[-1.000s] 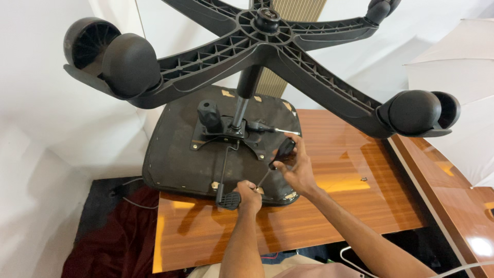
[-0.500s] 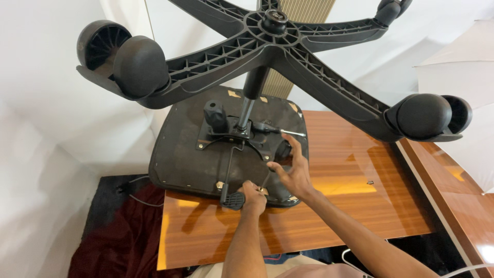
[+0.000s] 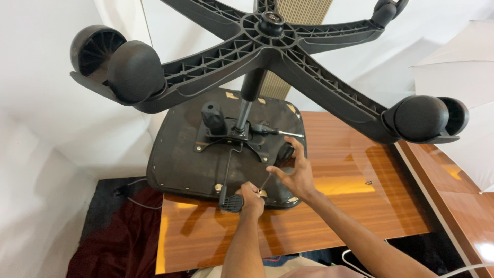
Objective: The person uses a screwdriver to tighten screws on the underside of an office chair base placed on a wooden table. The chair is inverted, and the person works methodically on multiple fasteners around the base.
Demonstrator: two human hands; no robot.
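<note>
An office chair lies upside down on a wooden table [image 3: 360,206]. Its black seat underside [image 3: 180,159] faces up, with the metal mechanism [image 3: 231,136] and gas column [image 3: 247,100] rising to the five-arm wheeled base [image 3: 267,31]. My left hand [image 3: 252,200] is closed in a fist at the seat's near edge, beside the black lever paddle [image 3: 231,203]. A thin metal rod [image 3: 266,181] sticks up out of the fist. My right hand [image 3: 296,175] hovers with fingers spread just below the black knob [image 3: 285,152], holding nothing.
Two casters hang overhead, one at the left [image 3: 121,64] and one at the right [image 3: 427,118]. A second wooden surface [image 3: 453,185] adjoins on the right. White fabric walls surround the table. A dark red cloth [image 3: 118,242] and a cable [image 3: 134,193] lie on the floor at the left.
My right hand has let go of the black knob and drawn back slightly with its fingers spread. The left fist has stayed by the lever paddle. The view has shifted a little.
</note>
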